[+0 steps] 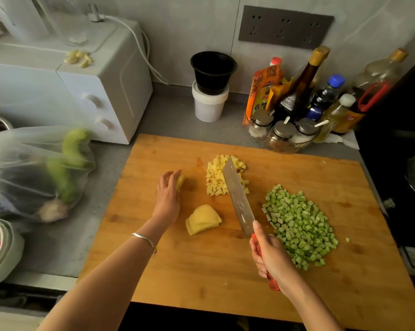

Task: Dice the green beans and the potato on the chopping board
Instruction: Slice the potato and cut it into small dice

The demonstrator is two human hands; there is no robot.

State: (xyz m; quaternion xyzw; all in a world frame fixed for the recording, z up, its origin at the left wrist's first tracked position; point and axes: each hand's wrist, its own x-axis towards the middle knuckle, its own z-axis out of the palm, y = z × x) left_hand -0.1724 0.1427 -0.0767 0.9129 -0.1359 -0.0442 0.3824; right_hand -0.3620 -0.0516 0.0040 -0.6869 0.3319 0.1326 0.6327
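Your right hand (pixel 271 256) grips the knife (pixel 237 199) above the chopping board (pixel 201 271), blade tip by pale potato cubes (pixel 222 177), diced green beans (pixel 299 225) heaped right, potato slices (pixel 202 219) stacked left, while your left hand (pixel 168 194) curls round a potato piece (pixel 181 180).

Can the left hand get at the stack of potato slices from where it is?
Probably yes: the potato slices lie close beside the left hand, nothing between them, the cleaver off to their right. That hand grips another potato piece, though.

Home kitchen: condiment bottles (pixel 321 96), toaster oven (pixel 87 91), chopping board (pixel 225 271).
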